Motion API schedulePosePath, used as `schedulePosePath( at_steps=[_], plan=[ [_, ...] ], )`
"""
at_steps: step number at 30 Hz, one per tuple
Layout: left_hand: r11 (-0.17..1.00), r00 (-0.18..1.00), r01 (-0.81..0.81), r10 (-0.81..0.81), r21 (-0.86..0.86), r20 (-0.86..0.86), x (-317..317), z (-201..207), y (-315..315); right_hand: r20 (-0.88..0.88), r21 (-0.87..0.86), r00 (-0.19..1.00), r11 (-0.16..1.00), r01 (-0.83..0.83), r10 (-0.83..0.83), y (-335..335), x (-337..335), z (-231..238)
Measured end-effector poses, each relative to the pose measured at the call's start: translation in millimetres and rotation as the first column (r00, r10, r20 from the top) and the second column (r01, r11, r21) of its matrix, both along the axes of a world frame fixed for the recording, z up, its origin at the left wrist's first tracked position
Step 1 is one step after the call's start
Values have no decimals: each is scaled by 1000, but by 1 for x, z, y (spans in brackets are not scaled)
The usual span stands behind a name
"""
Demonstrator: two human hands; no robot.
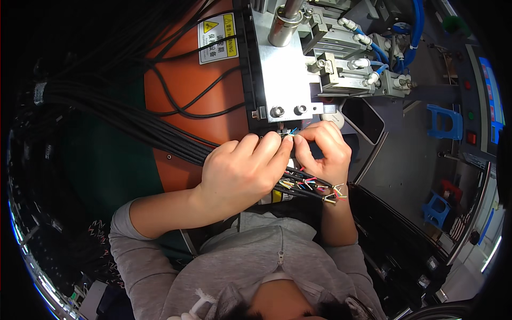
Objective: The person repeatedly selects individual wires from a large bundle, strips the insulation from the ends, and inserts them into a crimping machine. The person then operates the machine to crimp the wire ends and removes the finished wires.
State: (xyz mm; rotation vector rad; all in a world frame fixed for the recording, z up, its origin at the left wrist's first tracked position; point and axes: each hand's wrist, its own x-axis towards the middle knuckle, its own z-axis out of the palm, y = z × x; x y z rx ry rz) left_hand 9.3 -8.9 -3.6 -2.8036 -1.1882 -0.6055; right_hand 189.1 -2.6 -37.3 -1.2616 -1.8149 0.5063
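Observation:
Just below the front of a machine's metal block, my two hands meet fingertip to fingertip. My left hand is closed in a pinch on thin coloured wires fanned out from a cable, the rest of which its fingers hide. From the other side, the thumb and forefinger of my right hand pinch the same wires. Below the hands lies a bundle of black cables, running in from the left. Its split ends show red, yellow, white and blue wires near my right wrist.
An orange surface with loose black cables lies left of the machine. Pneumatic cylinders with blue hoses fill the upper right. Beside my right hand are a dark phone-like slab and a white round object. Blue stools stand farther right.

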Motion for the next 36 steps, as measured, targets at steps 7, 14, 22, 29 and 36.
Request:
schedulePosePath(
  at_steps=[7,14,22,29,36],
  plan=[
    [999,995,32,-32,4,91,-2,-5,7,-295,-227,948,972,53,-121,-2,-6,-15],
    [999,988,43,-47,29,145,-6,-9,15,-461,-520,851,853,-32,-250,-7,-6,-28],
    [999,997,-11,15,-52,80,-9,1,4,-447,-508,854,861,4,-267,-10,-14,-16],
    [991,996,-90,90,-102,-6,-12,4,1,-714,-132,700,982,-135,0,-17,8,-23],
    [994,980,102,-96,-27,176,-17,3,8,-729,52,649,962,-267,219,-18,37,-6]
  ],
)
